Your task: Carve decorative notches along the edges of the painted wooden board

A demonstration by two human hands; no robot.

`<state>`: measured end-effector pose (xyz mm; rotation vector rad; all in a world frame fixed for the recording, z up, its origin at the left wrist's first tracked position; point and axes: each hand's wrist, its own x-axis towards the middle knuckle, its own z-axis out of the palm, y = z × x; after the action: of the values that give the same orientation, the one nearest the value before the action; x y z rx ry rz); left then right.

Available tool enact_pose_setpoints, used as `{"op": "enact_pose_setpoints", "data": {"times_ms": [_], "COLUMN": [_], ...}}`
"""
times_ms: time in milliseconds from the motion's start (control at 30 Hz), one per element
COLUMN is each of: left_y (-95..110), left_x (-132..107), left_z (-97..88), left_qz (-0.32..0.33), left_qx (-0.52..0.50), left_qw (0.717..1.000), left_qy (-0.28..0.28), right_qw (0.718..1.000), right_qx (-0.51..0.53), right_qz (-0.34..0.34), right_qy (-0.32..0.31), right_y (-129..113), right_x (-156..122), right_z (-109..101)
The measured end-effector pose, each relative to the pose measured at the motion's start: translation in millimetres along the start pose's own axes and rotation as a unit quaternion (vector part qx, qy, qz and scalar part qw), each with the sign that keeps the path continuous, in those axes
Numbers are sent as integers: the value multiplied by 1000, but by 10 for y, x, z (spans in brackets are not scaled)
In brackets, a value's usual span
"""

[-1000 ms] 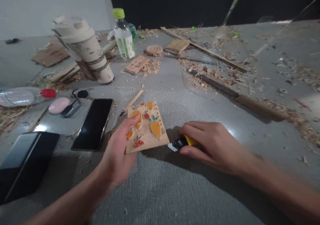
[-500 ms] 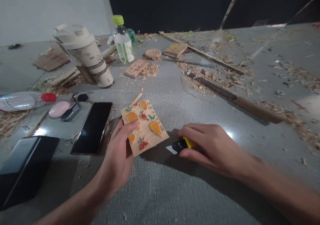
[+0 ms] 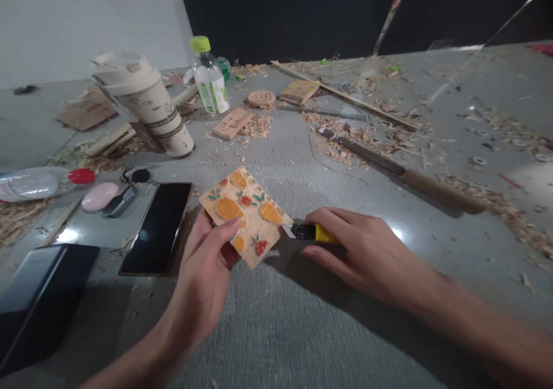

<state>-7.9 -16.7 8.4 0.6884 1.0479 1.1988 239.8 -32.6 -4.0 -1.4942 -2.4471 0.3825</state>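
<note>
My left hand [image 3: 211,256] grips a small square wooden board [image 3: 253,236] by its left side, thumb on top and fingers underneath. Painted orange fruits, red berries and green leaves stand out in carved relief on its face. In my right hand [image 3: 349,239] is a yellow and black utility knife [image 3: 322,233], its blade out and pointing left. The blade tip is at the board's right corner; whether it touches the wood I cannot tell. Both hands are over the grey tabletop [image 3: 268,331].
Left are a phone [image 3: 158,227], a black box-like object [image 3: 43,302], a pink rounded object [image 3: 100,196], a bottle with a red cap [image 3: 38,182] and a tumbler [image 3: 151,106]. Behind stand a green-capped bottle [image 3: 209,78] and carved wood pieces [image 3: 233,124]. A long wooden-handled blade [image 3: 367,153] lies right among shavings.
The board has turned in my left hand, its lower corner swinging right. My right hand has raised and levelled the knife, bringing its blade to the board's right corner.
</note>
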Motion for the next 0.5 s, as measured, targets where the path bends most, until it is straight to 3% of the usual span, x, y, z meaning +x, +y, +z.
{"op": "enact_pose_setpoints", "data": {"times_ms": [333,500], "left_y": [11,24], "left_x": [-28,-34], "left_z": [6,24], "left_qz": [-2,-10], "left_qx": [-13,16], "left_qw": [1000,998], "left_qy": [-19,-60], "right_qw": [1000,999], "right_qx": [6,32], "right_qz": [0,23], "right_qy": [-11,-38], "right_y": [-18,-91], "right_x": [12,41], "right_z": [7,-43]}}
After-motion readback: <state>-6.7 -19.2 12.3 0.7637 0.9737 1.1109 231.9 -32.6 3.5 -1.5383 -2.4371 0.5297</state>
